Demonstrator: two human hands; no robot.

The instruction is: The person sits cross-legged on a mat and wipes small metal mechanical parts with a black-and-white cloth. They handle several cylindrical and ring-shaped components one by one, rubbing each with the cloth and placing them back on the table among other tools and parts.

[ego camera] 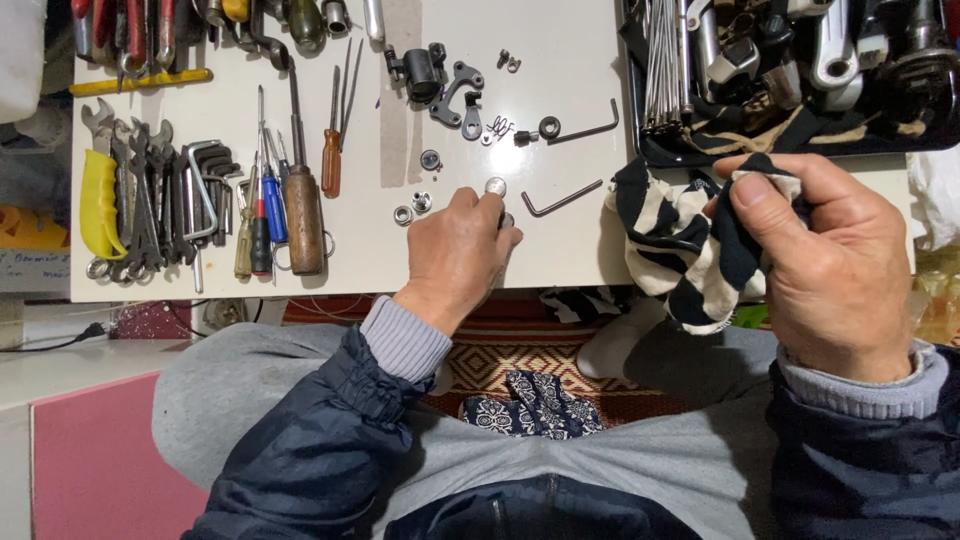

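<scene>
I see the white counter (560, 60) spread with tools. My right hand (830, 265) is the biggest thing in view, its fingers clenched around a crumpled black-and-white striped cloth (680, 245) at the counter's front edge, right of centre. My left hand (455, 255) rests on the counter, fingertips pinching a small round silver metal cap (496, 186). Just beside it lies a dark bent hex key (560, 200), and two small silver nuts (412, 208) sit to its left.
</scene>
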